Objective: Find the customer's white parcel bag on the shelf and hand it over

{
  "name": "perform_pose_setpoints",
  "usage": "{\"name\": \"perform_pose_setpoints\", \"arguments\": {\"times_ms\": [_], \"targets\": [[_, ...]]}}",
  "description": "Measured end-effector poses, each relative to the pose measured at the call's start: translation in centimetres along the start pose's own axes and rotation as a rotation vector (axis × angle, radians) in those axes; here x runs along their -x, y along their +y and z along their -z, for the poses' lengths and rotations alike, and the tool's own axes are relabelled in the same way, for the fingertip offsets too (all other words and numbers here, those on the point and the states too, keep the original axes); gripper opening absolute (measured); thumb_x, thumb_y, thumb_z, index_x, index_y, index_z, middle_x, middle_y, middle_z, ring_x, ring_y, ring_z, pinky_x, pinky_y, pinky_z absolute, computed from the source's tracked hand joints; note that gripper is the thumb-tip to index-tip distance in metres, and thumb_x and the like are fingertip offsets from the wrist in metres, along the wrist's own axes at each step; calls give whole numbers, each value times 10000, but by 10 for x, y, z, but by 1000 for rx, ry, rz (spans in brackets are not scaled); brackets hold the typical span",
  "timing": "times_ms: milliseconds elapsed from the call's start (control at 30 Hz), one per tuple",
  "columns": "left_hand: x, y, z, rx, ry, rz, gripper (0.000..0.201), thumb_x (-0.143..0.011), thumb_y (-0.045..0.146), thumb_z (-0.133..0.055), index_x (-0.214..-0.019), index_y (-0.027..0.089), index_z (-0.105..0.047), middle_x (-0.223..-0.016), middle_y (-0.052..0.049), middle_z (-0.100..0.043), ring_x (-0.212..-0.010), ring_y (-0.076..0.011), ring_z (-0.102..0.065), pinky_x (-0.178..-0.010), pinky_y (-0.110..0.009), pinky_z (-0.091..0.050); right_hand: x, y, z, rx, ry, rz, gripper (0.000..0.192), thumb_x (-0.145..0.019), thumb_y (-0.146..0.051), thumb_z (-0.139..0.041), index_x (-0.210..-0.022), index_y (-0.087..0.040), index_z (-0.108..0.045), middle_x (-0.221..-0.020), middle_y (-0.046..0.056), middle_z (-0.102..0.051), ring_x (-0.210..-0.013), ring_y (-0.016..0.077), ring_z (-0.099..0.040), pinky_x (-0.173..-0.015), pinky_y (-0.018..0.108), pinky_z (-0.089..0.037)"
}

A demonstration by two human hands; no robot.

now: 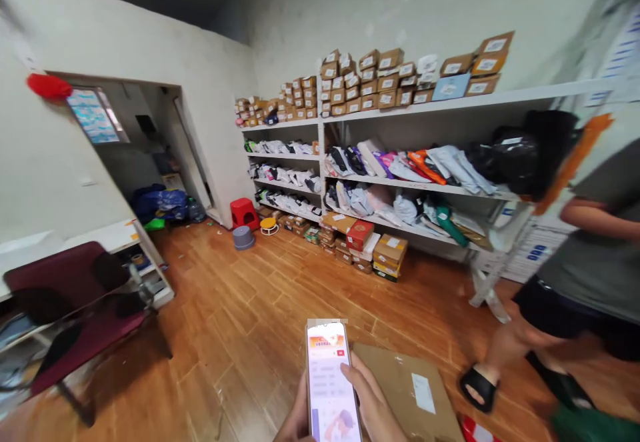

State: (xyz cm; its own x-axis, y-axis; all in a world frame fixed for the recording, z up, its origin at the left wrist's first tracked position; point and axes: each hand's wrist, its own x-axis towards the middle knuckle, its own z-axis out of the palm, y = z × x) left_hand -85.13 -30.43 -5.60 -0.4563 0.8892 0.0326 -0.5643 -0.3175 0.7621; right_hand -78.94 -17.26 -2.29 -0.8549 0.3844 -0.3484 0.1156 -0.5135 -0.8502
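Phone [331,389] sits low in my head view; I grip it with the left hand [296,412] and right hand [374,403], thumb [347,371] over its lit screen [323,377], cardboard box [403,372] showing behind.

Cartons [387,82] stand stacked on the top board of the shelving [545,90], bagged parcels [400,165] lie on its lower boards, and boxes [390,250] sit along its foot. Before the shelving's left end stand stools [244,215]; farther left is a chair [65,289], and a person [595,255] stands before its right end. Well before the shelving's middle, the hands [373,402] hold the phone [330,389].
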Motion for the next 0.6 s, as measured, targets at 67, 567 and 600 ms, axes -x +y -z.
{"name": "perform_pose_setpoints", "arguments": {"times_ms": [67,567,600], "targets": [[-6,8,18,-59,-18,-12,710,-627,331,-742,-1280,369,-468,-1438,33,-424,-1391,-271,-249,-1119,-381,-232,-10,1,-16,-12,79,77,723,-578,-630,-682,-1076,-129,-525,-999,87,-684,-918,205,-606,-765,274,-475],[-54,35,66,-129,-260,412,509,-779,260,-569,-1282,234,-501,-1265,-49,-592,-1348,-255,-343,-1165,-408,-110,-39,-13,-56,-47,614,412,498,-510,-494,-784,-821,-188,-545,-709,-24,-568,-674,133,-513,-659,244,-397],[-53,35,68,-129,-277,409,523,-769,241,-578,-1286,237,-497,-1286,-48,-576,-1348,-259,-343,-1163,-405,-123,-38,-12,-56,-55,626,413,501,-505,-491,-787,-820,-189,-541,-702,-26,-565,-670,131,-510,-656,242,-396]]}}
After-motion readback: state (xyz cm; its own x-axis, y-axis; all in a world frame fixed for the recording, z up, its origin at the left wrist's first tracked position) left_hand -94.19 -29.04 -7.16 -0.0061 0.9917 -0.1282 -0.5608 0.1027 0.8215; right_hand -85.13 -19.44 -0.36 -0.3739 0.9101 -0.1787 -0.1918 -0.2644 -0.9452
